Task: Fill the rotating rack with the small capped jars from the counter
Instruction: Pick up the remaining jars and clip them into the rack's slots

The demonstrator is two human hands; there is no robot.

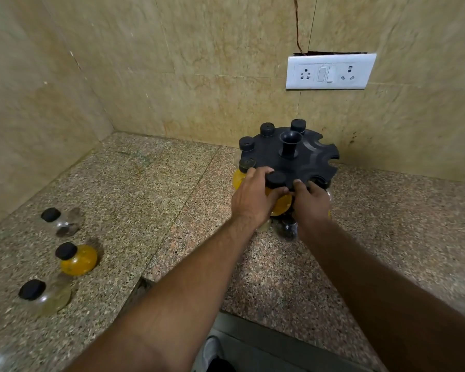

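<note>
Forearms reach from the near edge of the speckled granite desk [172, 183] toward its far right part, where the black rotating rack [304, 159] stands close to the tiled back wall. Toward the near left of the desk, well apart from the rack, three loose jars stand in a row: a clear jar [42, 298] nearest, a yellow-filled jar [77, 259] behind it, and another clear jar [61, 221] farthest, each with a black cap. At the rack's near rim the left hand [255, 197] and right hand [310, 202] both close around a capped yellow jar [279, 194], whose cap sits in a slot between them; the hands cover most of its body, so how far it is seated cannot be told. Four more capped jars fill slots along the rack's left and far sides, while slots on its right side are open. A black central post [290, 145] rises from the rack's top. Lower jars beneath the hands are dark and hard to make out. A white switch plate [330, 71] sits on the wall above.
</note>
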